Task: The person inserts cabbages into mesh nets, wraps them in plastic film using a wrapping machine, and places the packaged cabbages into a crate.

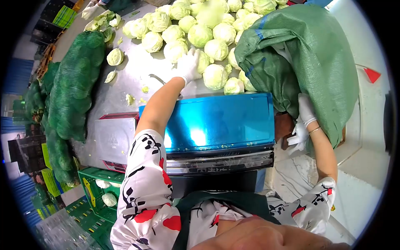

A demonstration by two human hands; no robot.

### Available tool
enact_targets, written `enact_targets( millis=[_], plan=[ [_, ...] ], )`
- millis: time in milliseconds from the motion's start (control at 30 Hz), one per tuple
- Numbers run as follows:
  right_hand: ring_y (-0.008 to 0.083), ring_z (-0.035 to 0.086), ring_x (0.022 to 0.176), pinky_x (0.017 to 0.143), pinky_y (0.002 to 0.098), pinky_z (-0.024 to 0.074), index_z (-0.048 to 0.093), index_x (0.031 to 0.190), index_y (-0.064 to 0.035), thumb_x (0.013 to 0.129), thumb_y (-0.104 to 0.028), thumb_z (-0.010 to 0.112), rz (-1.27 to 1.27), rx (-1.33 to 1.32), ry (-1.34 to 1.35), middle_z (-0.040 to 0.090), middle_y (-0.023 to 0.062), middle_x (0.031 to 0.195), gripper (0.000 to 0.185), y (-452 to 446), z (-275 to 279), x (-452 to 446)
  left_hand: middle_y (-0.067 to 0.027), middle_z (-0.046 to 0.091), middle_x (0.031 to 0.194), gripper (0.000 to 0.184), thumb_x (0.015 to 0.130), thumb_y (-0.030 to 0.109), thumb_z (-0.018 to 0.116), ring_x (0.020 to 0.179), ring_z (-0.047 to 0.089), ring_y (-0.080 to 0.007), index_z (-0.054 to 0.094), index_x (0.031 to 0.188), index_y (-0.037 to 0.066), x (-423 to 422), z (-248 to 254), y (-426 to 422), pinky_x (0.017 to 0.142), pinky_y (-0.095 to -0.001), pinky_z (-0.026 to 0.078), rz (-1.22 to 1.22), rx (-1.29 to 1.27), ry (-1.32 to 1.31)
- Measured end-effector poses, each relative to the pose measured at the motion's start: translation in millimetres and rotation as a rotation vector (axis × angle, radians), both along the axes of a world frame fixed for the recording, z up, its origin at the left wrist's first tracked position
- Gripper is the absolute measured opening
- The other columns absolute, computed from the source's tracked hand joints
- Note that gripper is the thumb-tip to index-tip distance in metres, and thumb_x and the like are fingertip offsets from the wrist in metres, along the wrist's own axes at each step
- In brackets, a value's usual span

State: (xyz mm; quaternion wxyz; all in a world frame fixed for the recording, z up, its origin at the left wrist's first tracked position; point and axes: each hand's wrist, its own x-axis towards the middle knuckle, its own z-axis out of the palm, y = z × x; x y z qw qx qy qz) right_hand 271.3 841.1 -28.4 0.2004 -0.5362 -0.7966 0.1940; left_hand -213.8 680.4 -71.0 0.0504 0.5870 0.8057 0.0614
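White gloves cover both of my hands. My left hand (188,66) reaches over the metal table (137,79) and rests against a pale green cabbage (203,61) at the near edge of the pile; its fingers are partly hidden. On the right, my right hand (307,110) is at the lower edge of a large green woven sack (325,62), its fingers mostly hidden by the sack's fabric. The sack's mouth lies beside the cabbages. White material (298,135) hangs just below my right hand. Between my arms sits a blue metal-topped box (218,121).
Green mesh bags of cabbages (75,87) line the table's left side. A silver scale plate (112,139) lies near my left arm. Below it is a green crate (100,204) holding cabbages. Another person's gloved hand (89,10) shows at top left.
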Motion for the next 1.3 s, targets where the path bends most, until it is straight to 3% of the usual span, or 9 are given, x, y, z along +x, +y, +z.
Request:
enact_targets(
  millis=[267, 500, 700, 767, 800, 833, 933, 1033, 1300],
  plan=[
    [0.0363, 0.062, 0.103, 0.091, 0.0407, 0.0492, 0.058, 0.124, -0.0018, 0.093, 0.0, 0.053, 0.361, 0.228, -0.207, 0.062, 0.0209, 0.114, 0.032, -38, 47, -18, -0.0204, 0.055, 0.131, 0.108, 0.063, 0.048, 0.086, 0.119, 0.057, -0.027, 0.035, 0.143, -0.003, -36, 32, -82, 0.101, -0.0375, 0.047, 0.299, 0.436, -1.536],
    [0.03, 0.064, 0.094, 0.083, 0.0348, 0.0517, 0.062, 0.126, -0.0036, 0.093, -0.005, 0.057, 0.375, 0.815, 0.031, 0.066, 0.0116, 0.107, 0.033, -140, 146, -103, -0.0228, 0.046, 0.138, 0.109, 0.054, 0.039, 0.089, 0.124, 0.047, -0.0389, 0.036, 0.142, 0.002, 73, 122, -202, 0.104, -0.0459, 0.039, -0.153, 0.389, -0.526],
    [0.0133, 0.06, 0.094, 0.082, 0.0295, 0.0491, 0.06, 0.126, 0.0005, 0.103, -0.023, 0.051, 0.178, 0.191, 0.813, 0.064, 0.0039, 0.106, 0.034, -187, 228, -136, -0.0203, 0.044, 0.141, 0.098, 0.063, 0.038, 0.085, 0.127, 0.044, -0.0394, 0.04, 0.142, 0.004, 143, 153, -239, 0.103, -0.0483, 0.037, -0.179, 0.261, -0.285],
    [0.0061, 0.052, 0.078, 0.07, 0.0213, 0.0469, 0.057, 0.125, -0.0041, 0.105, -0.023, 0.049, 0.029, -0.719, 1.359, 0.055, -0.0026, 0.089, 0.028, -210, 224, -147, -0.0204, 0.043, 0.144, 0.088, 0.074, 0.035, 0.08, 0.132, 0.042, -0.0377, 0.038, 0.145, 0.003, 142, 166, -250, 0.109, -0.047, 0.034, -0.211, 0.388, -0.49],
    [0.0066, 0.051, 0.069, 0.065, 0.0218, 0.0469, 0.056, 0.12, -0.0056, 0.104, -0.026, 0.052, 0.533, -1.303, 1.568, 0.053, -0.0038, 0.082, 0.027, -184, 176, -135, -0.021, 0.042, 0.145, 0.085, 0.078, 0.034, 0.077, 0.134, 0.041, -0.0382, 0.037, 0.146, 0.003, 144, 165, -254, 0.112, -0.0467, 0.032, -0.2, 0.462, -0.585],
    [0.0069, 0.049, 0.063, 0.061, 0.023, 0.0466, 0.057, 0.114, -0.0051, 0.101, -0.026, 0.057, 0.063, -1.133, 1.27, 0.053, -0.0046, 0.076, 0.025, -208, 165, -147, -0.0216, 0.042, 0.145, 0.082, 0.081, 0.032, 0.074, 0.136, 0.039, -0.0386, 0.035, 0.147, 0.002, 149, 158, -260, 0.114, -0.0463, 0.029, -0.189, 0.535, -0.681],
    [0.0196, 0.061, 0.11, 0.1, 0.0329, 0.0461, 0.069, 0.113, 0.0, 0.091, -0.003, 0.06, 0.415, -0.74, 0.787, 0.068, 0.0092, 0.115, 0.025, -294, 154, -165, -0.0219, 0.04, 0.15, 0.07, 0.092, 0.025, 0.065, 0.143, 0.033, -0.0339, 0.033, 0.15, 0.002, 184, 162, -272, 0.118, -0.0403, 0.024, -0.152, 0.594, -1.137],
    [0.03, 0.055, 0.122, 0.103, 0.0396, 0.0443, 0.071, 0.113, -0.0029, 0.088, -0.008, 0.063, 0.761, 0.347, 0.351, 0.064, 0.0118, 0.126, 0.026, -325, 163, -169, -0.0107, 0.057, 0.136, 0.051, 0.096, 0.013, 0.062, 0.124, 0.052, -0.0164, 0.046, 0.142, -0.001, 211, 150, -282, 0.107, -0.0316, 0.04, 0.051, 0.528, -1.838],
    [0.0254, 0.062, 0.112, 0.093, 0.0348, 0.0506, 0.057, 0.129, 0.0062, 0.098, -0.015, 0.055, 0.612, -0.897, 1.043, 0.062, 0.0202, 0.125, 0.038, -334, 150, -131, -0.0103, 0.065, 0.12, 0.032, 0.102, 0.018, 0.052, 0.113, 0.061, -0.0197, 0.056, 0.126, -0.003, 195, 149, -320, 0.102, -0.0341, 0.046, -0.155, 0.713, -2.289]
  ],
)
